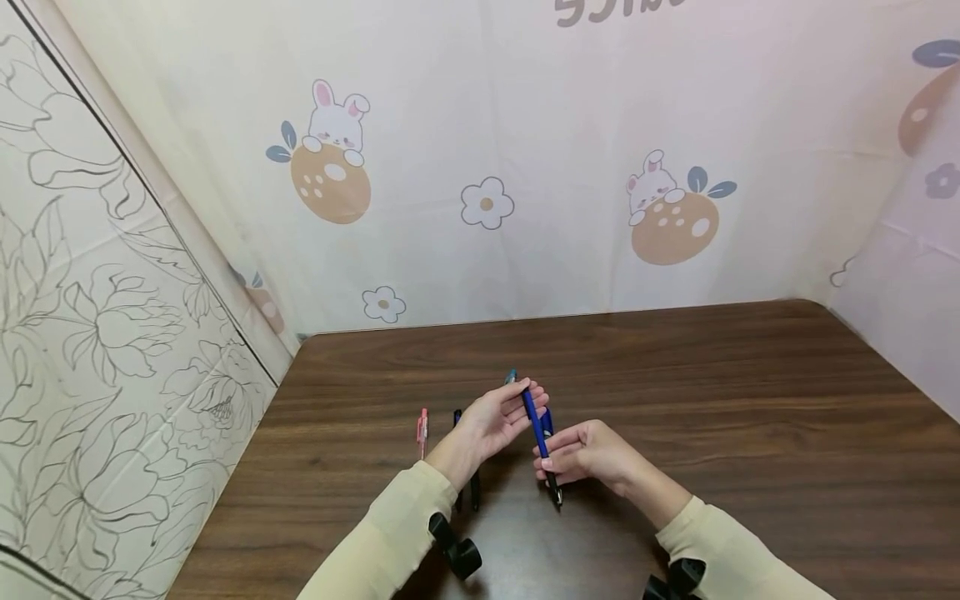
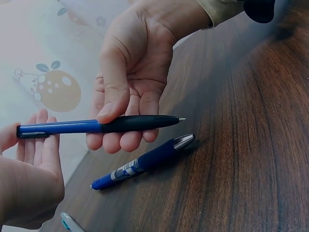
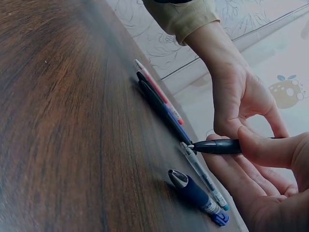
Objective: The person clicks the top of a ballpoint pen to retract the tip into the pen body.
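Observation:
A slim blue pen [image 1: 535, 422] with a black grip and a bare metal point is held between both hands above the table. My right hand [image 1: 588, 454] pinches its black grip, thumb on top and fingers beneath, as the left wrist view shows. At the clip end is my left hand [image 1: 495, 421], its thumb [image 2: 7, 136] against the pen's end and its fingers behind the barrel. A thicker blue pen [image 2: 145, 162] with a silver tip lies on the table below. Beside that one rests a clear pen [image 3: 205, 176] with a teal end.
To the left of the clear pen, a red pen [image 3: 159, 92] and dark pens [image 3: 161, 106] lie roughly side by side on the brown wooden table [image 1: 712, 400]. A patterned curtain [image 1: 487, 267] hangs behind the table, with a flower-print panel [image 1: 112, 333] on the left.

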Demonstrator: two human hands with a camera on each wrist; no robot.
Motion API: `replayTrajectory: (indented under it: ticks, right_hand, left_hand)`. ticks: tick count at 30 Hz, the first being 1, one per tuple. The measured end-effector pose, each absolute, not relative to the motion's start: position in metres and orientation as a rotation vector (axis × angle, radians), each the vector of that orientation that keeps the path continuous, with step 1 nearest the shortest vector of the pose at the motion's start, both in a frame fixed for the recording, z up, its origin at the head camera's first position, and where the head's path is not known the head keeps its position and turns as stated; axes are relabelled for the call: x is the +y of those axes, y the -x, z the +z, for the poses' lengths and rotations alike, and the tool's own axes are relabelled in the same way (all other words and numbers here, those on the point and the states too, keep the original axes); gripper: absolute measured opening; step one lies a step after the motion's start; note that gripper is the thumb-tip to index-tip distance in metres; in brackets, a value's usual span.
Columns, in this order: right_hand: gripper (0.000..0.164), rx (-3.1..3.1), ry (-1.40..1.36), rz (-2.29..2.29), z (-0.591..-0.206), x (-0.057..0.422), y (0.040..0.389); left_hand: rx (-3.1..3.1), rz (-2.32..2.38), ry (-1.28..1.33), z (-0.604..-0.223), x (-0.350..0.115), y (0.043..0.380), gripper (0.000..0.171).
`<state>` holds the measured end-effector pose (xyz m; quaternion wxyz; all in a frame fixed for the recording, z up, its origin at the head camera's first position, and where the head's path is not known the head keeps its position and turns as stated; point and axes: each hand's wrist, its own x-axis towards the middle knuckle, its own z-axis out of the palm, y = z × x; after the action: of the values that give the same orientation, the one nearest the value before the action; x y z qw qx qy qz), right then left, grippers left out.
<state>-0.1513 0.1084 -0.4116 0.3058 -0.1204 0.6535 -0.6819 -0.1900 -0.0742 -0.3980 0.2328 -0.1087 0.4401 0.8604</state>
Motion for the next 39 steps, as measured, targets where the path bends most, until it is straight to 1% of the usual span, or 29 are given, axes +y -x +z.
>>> replayTrajectory:
  ticks: [4,10,17,24,32,39]
  right_hand:
    - [0.041,1.723,0.321,-1.81,-0.4111,0.108,0.1515]
    - [0.042,1.715,0.325,-1.821,-0.4107,0.1074,0.1508]
    - [0.043,1.697,0.334,-1.831,-0.4113,0.1061,0.1485]
    - [0.041,1.687,0.325,-1.831,-0.4108,0.1044,0.1471]
    - [0.041,1.684,0.328,-1.837,-0.408,0.1046,0.1489]
    - [0.042,1.687,0.326,-1.822,-0.4078,0.1041,0.149]
  left_hand:
    - [1.192,2.366,0.3,-0.3974,-0.0743,0.1899,0.018]
    - [1.188,2.361,0.299,-0.396,-0.0752,0.1892,0.021]
    - [1.208,2.345,0.29,-0.3935,-0.0764,0.1885,0.015]
    - [1.231,2.322,0.298,-0.3924,-0.0781,0.1888,0.016]
    - [1.219,2.326,0.283,-0.39,-0.0792,0.1929,0.014]
    - [1.21,2.313,0.283,-0.39,-0.0814,0.1962,0.015]
